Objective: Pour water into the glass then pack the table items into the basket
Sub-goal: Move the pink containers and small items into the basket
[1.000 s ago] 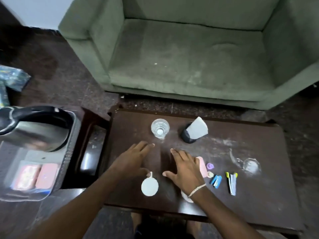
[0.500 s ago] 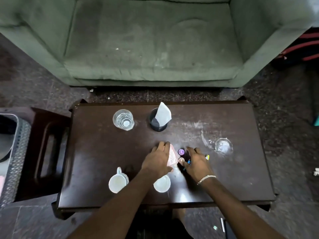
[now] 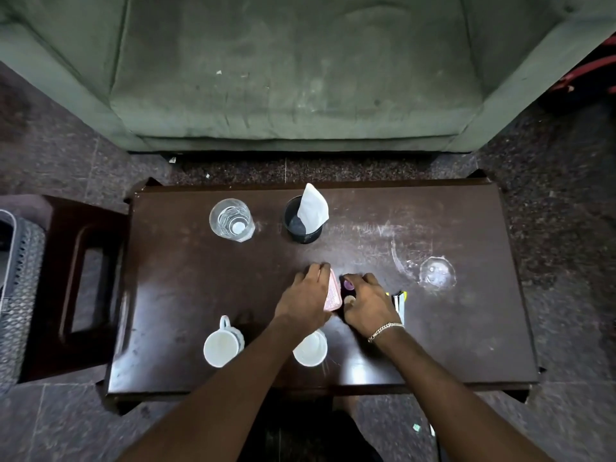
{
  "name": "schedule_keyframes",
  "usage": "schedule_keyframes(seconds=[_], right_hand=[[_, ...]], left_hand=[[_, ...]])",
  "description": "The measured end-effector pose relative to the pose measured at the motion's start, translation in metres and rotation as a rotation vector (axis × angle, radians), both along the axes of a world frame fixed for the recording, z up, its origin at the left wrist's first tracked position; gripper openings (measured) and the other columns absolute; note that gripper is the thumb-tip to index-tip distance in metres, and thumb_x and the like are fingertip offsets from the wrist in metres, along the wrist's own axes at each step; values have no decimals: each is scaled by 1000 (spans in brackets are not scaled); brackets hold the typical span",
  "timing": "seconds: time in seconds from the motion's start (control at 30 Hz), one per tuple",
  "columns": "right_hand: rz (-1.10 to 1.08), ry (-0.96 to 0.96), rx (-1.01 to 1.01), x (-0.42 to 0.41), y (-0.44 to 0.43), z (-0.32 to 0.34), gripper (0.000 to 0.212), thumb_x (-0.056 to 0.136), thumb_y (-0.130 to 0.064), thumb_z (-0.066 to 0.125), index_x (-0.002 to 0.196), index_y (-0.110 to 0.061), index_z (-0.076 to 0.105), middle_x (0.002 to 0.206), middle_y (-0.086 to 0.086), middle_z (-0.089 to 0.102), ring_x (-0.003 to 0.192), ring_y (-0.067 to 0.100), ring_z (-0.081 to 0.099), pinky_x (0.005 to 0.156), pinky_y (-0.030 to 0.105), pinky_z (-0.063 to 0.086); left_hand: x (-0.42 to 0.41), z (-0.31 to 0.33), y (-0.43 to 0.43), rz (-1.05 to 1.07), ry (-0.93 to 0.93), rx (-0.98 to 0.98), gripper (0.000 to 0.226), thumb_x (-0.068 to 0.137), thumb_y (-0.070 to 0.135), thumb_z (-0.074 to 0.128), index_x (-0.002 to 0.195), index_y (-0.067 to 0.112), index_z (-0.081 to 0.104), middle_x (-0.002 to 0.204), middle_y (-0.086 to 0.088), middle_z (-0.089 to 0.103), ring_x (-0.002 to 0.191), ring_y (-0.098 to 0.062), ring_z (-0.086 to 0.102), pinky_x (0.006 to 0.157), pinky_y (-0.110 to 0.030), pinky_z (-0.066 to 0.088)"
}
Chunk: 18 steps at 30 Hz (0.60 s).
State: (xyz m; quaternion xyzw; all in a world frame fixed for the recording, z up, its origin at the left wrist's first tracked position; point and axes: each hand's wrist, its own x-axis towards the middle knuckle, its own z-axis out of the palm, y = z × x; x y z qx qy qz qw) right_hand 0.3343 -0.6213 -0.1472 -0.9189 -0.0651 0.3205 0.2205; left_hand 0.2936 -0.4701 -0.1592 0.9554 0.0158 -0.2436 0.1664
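The scratched wooden table was dark brown, the two ceramic mugs white, the fabric sofa faded green.

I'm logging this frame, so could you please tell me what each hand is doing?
Left hand: fingers closed around the pink case.
Right hand: over the small caps; grip cannot be told.

bench: dark wood, scuffed
far left: glass with water
far middle: dark cup holding a white napkin
right: overturned clear glass
middle: pink case, purple cap, pens
near: two white mugs
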Motion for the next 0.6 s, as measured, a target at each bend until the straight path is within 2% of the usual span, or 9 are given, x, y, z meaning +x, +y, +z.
schedule_keyframes(seconds=[0.1,0.27,0.43,0.6], right_hand=[[20,7,-18,2,0,-2,51,76,-14,61,126,-25,60,121,3,53,102,31,64,90,34,53],[-8,-65,-31,2,4,-8,36,79,-14,65,114,-20,65,114,9,57,92,37,65,82,38,55],[-24,-154,-39,2,9,-11,20,86,-8,57,103,-15,66,100,13,60,85,42,65,75,45,55],[-43,-162,6,6,20,-3,19,91,-13,60,106,-18,70,103,12,66,91,39,65,80,43,54]], left_hand=[[0,-1,7,3,1,-4,107,77,37,86,158,11,22,146,-6,38,119,-30,52,97,-39,50],[1,-3,17,-19,5,-12,109,76,36,86,159,8,21,148,-8,37,120,-31,51,105,-39,46],[3,-3,24,-32,-34,-33,107,77,36,85,158,7,23,148,-9,38,122,-29,50,109,-37,41],[-2,1,41,-33,-93,-75,105,79,35,83,160,7,22,152,-8,36,128,-29,47,114,-37,39]])
